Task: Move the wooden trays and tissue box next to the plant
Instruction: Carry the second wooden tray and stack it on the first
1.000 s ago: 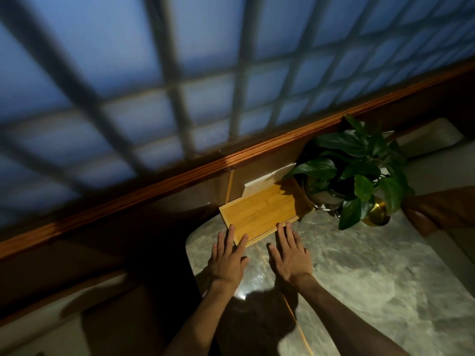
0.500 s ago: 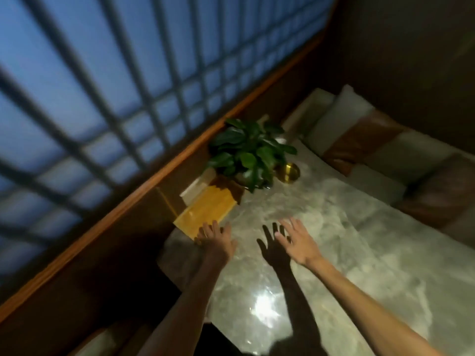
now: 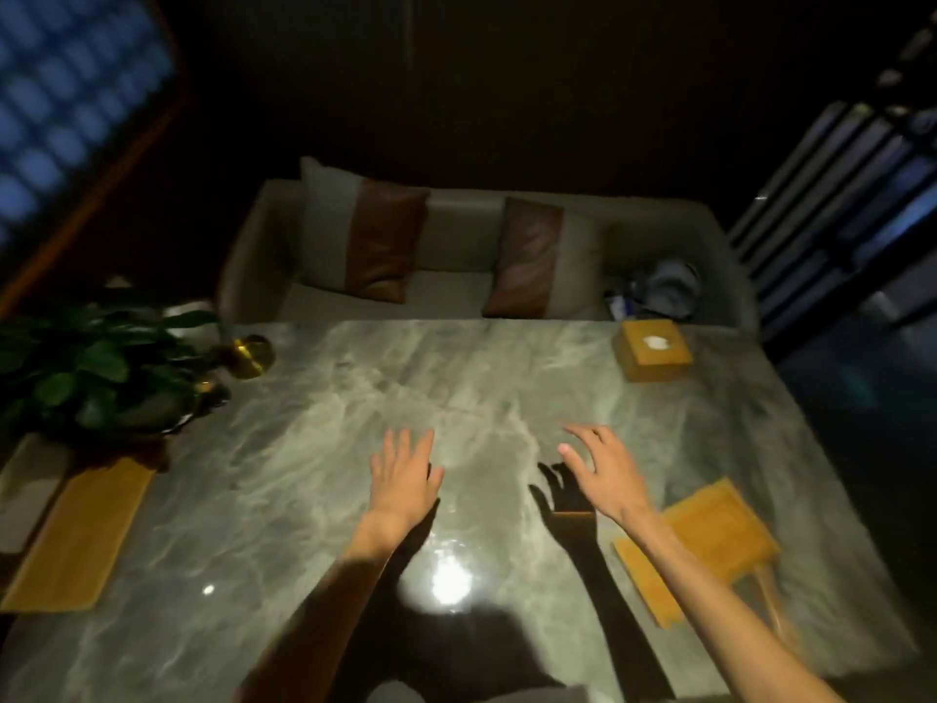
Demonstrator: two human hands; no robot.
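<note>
Item, hands: the left hand (image 3: 403,474) and right hand (image 3: 603,474) are hovering flat and spread-fingered over the bare middle of the marble table (image 3: 314,499), both holding nothing. Item, goods: one flat bamboo-coloured wooden tray (image 3: 76,535) is lying just beside the plant (image 3: 91,367), while a second tray (image 3: 710,540), partly under the right forearm, and the square wooden tissue box (image 3: 651,347) with its white tuft are sitting well apart from the plant, across the table. Handling note, a judgement: the second tray looks thin and rigid on slick polished stone, so gripping both long edges and lifting rather than sliding is probably serving best.
</note>
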